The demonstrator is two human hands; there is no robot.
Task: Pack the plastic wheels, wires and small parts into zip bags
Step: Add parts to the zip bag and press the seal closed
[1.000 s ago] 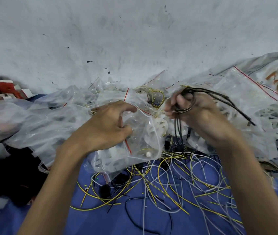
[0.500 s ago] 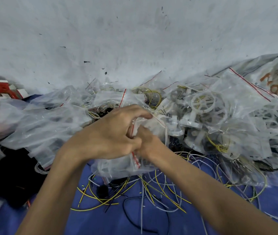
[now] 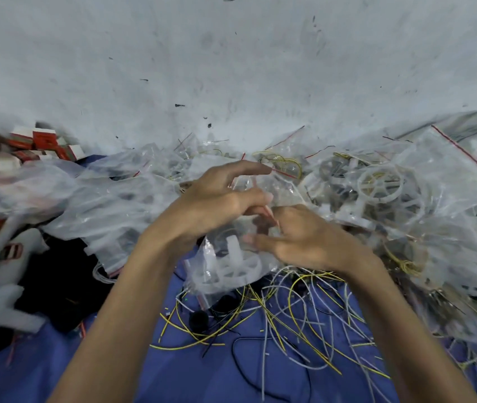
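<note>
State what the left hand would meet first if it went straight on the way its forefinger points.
Probably the bag of coiled yellow wire, just beyond the forefinger of the left hand; depth is unclear.

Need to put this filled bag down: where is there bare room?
Bare blue cloth lies left of the left forearm, and a smaller patch between the forearms. Loose yellow and white wires and heaped clear zip bags crowd the right.
</note>
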